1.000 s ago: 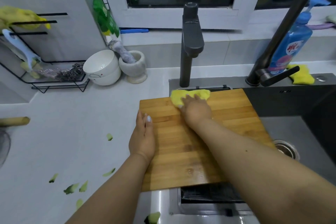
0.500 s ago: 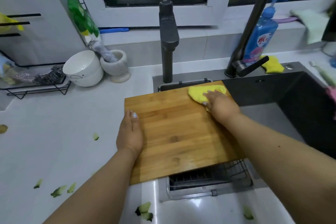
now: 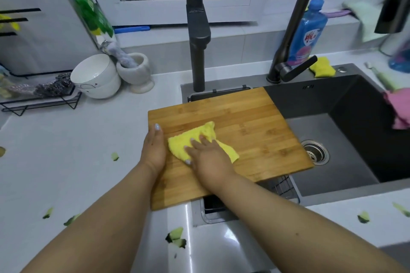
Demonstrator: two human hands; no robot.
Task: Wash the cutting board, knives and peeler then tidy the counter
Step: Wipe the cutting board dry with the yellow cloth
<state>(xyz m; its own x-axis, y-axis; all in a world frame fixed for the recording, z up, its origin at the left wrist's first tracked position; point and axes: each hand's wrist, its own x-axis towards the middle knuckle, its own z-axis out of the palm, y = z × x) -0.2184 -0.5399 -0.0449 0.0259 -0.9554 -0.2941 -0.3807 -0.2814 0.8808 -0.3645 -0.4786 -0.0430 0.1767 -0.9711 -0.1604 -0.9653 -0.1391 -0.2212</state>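
Right hand: the right hand lies flat on a yellow cloth, fingers spread and straight, pressing it against the cutting board.
Left hand: the left hand rests on the board's left edge, fingers together and straight, bracing rather than gripping.
Cutting board: it lies flat, its left part on the counter, the rest bridging the left end of the dark sink, its right corner over the basin near the drain.
Step in hand: wiping the board's top face, by the look of it.
Knives and peeler: not to be seen in this view.
Risk, board: much of it overhangs the basin, so a hard push toward the right edge could tip or slide it in, since the left hand only presses down.
Risk, counter: green peel scraps lie scattered near the front edge; a sweeping forearm might knock them to the floor.
Further out: faucet, blue soap bottle, white bowl.
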